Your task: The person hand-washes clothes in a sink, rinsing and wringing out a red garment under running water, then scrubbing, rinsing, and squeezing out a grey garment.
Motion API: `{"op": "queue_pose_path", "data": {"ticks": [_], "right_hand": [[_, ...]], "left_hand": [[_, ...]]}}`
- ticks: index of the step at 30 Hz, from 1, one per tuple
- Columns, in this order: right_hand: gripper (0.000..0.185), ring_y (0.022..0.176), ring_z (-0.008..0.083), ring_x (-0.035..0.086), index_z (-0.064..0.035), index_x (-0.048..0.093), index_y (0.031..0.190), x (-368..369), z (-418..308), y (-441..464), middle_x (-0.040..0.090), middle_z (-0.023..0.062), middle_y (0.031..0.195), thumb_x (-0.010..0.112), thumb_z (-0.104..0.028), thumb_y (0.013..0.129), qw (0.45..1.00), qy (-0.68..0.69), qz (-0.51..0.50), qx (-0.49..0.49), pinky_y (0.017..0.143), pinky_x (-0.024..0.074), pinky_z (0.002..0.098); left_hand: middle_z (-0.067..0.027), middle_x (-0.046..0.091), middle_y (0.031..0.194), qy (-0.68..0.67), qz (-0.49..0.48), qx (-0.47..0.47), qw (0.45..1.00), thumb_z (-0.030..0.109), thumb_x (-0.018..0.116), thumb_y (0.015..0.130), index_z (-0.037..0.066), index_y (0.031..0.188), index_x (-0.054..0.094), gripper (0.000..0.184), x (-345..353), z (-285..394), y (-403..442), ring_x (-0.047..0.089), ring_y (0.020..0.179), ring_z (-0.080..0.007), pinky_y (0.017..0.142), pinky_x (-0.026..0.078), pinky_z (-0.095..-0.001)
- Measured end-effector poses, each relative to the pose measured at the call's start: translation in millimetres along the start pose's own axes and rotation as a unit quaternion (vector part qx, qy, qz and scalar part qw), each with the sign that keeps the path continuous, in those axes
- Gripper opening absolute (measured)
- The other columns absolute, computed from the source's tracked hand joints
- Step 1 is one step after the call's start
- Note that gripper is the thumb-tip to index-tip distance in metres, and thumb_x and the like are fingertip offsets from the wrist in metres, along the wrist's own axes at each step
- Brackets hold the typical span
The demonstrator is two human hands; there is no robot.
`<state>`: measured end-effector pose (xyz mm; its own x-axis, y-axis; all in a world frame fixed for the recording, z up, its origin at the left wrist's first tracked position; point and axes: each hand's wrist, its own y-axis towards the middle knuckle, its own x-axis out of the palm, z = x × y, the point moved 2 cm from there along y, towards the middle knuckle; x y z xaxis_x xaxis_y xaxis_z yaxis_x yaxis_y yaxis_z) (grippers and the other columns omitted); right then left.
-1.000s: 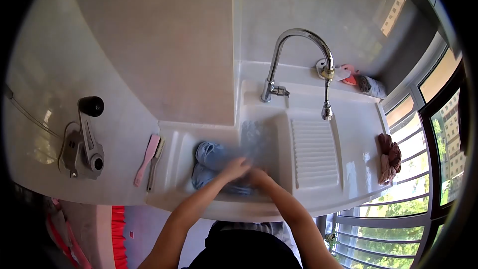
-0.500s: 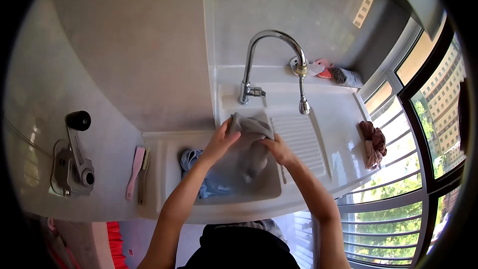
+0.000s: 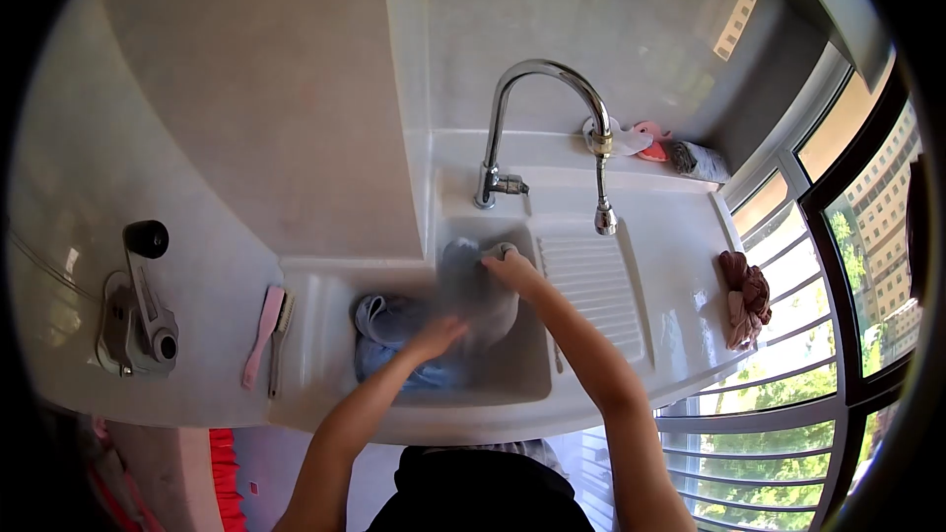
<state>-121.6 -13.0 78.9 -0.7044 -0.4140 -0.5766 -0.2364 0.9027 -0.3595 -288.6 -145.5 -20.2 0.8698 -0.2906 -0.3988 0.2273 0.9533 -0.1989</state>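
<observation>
A wet grey cloth [image 3: 503,310] hangs in the white sink [image 3: 537,384], blurred by motion. My right hand [image 3: 507,271] is closed on its upper right part, near the sink's right wall. Lower and to the left, my left hand [image 3: 437,338] is beside the cloth; its fingers are smeared, so whether they grip the fabric is unclear. Blue clothing [image 3: 379,345] lies in the cloudy water on the sink's left side, partly behind my left forearm.
A chrome faucet [image 3: 542,67] arches above the sink, beside a ribbed washboard [image 3: 591,296]. Left of the sink lie a pink brush [image 3: 261,340] and a second brush [image 3: 280,345]. A brown cloth [image 3: 746,300] is at the right counter edge. A metal hand-crank device [image 3: 143,325] stands far left.
The grey cloth has gone lower into the sink. My left hand has moved down and away from its upper edge, while my right hand has shifted up and left with the fabric.
</observation>
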Motion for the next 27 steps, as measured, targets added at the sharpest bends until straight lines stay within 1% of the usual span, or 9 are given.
{"op": "queue_pose_path", "data": {"ticks": [6,10,12,15,18,20,23,25,27], "right_hand": [[0.058,0.096,0.0283,0.063,0.0029,0.052,0.124,48.8,70.1,57.7,0.064,0.0196,0.104,0.07,-0.028,0.078,0.972,0.17,0.106,-0.122,0.081,0.0491,0.0336],[0.046,0.097,0.0325,0.064,-0.0036,0.066,0.103,48.9,61.2,-20.4,0.065,0.0187,0.104,0.064,-0.042,0.079,0.986,-0.159,-0.027,-0.04,0.083,0.0504,0.0409],[0.043,0.093,0.0341,0.065,-0.0059,0.069,0.098,77.6,81.5,-51.3,0.067,0.018,0.097,0.063,-0.043,0.079,0.939,-0.303,-0.162,-0.031,0.081,0.0513,0.0431],[0.039,0.09,0.0356,0.065,-0.0079,0.069,0.1,120.9,98.2,-75.9,0.067,0.0177,0.093,0.062,-0.04,0.079,0.896,-0.366,-0.249,-0.04,0.081,0.0513,0.0445],[0.035,0.09,0.0372,0.063,-0.0087,0.069,0.098,159.0,130.9,-55.5,0.067,0.0173,0.092,0.062,-0.037,0.079,0.858,-0.442,-0.226,-0.13,0.081,0.0511,0.0433],[0.031,0.091,0.0363,0.063,-0.0082,0.069,0.097,175.8,160.3,-29.1,0.067,0.017,0.092,0.061,-0.033,0.08,0.948,-0.22,-0.193,-0.126,0.08,0.0507,0.0409],[0.026,0.089,0.0363,0.063,-0.0058,0.067,0.091,147.9,151.0,-18.6,0.067,0.0168,0.091,0.059,-0.029,0.082,0.916,-0.221,-0.142,-0.304,0.078,0.0506,0.0403],[0.022,0.091,0.0341,0.062,-0.0054,0.065,0.093,119.3,144.0,-19.9,0.065,0.0161,0.097,0.058,-0.023,0.082,0.935,-0.193,-0.108,-0.277,0.078,0.0503,0.0419],[0.019,0.093,0.0319,0.062,-0.005,0.063,0.094,83.2,122.1,-38.4,0.064,0.0154,0.103,0.057,-0.017,0.081,0.951,-0.165,-0.076,-0.251,0.078,0.0501,0.0436]], "left_hand": [[-0.0204,0.062,0.097,0.033,0.173,-0.003,0.984,0.021,0.053,0.091,-0.001,0.098,0.056,0.024,23.3,-83.9,-0.6,0.057,0.086,-0.0422,0.075,0.046,-0.0421],[-0.0195,0.06,0.095,0.138,0.169,-0.024,0.976,0.013,0.057,0.086,-0.001,0.098,0.056,0.018,4.7,-44.4,-11.2,0.057,0.088,-0.0403,0.079,0.047,-0.0428],[-0.0213,0.058,0.101,0.2,0.182,0.093,0.958,0.015,0.059,0.08,0.001,0.106,0.057,0.029,-1.0,-33.4,-14.0,0.054,0.099,-0.0373,0.085,0.044,-0.045],[-0.0191,0.056,0.104,0.185,-0.065,0.098,0.976,0.019,0.064,0.075,0.003,0.109,0.057,0.038,4.8,-46.4,-11.9,0.054,0.1,-0.0363,0.083,0.045,-0.0453],[-0.0173,0.056,0.107,0.26,-0.078,0.177,0.946,0.025,0.068,0.072,0.003,0.107,0.058,0.043,12.3,-54.5,-14.7,0.054,0.102,-0.0368,0.081,0.046,-0.0461],[-0.0181,0.055,0.111,0.292,-0.077,0.144,0.942,0.03,0.069,0.07,0.003,0.104,0.059,0.045,21.5,-65.5,-19.9,0.053,0.102,-0.0361,0.081,0.046,-0.0455],[-0.0189,0.059,0.104,0.325,0.039,0.149,0.933,0.031,0.067,0.074,0.001,0.102,0.059,0.041,26.3,-79.1,-8.8,0.056,0.092,-0.0382,0.076,0.046,-0.0461],[-0.0131,0.065,0.099,0.179,-0.054,-0.075,0.98,0.03,0.064,0.082,0.003,0.11,0.062,0.039,22.5,-75.9,11.3,0.06,0.093,-0.0312,0.079,0.046,-0.0354],[-0.0092,0.065,0.092,0.035,-0.032,-0.09,0.995,0.028,0.062,0.084,0.002,0.106,0.062,0.034,11.2,-40.1,7.3,0.061,0.088,-0.0268,0.077,0.046,-0.0334]]}}
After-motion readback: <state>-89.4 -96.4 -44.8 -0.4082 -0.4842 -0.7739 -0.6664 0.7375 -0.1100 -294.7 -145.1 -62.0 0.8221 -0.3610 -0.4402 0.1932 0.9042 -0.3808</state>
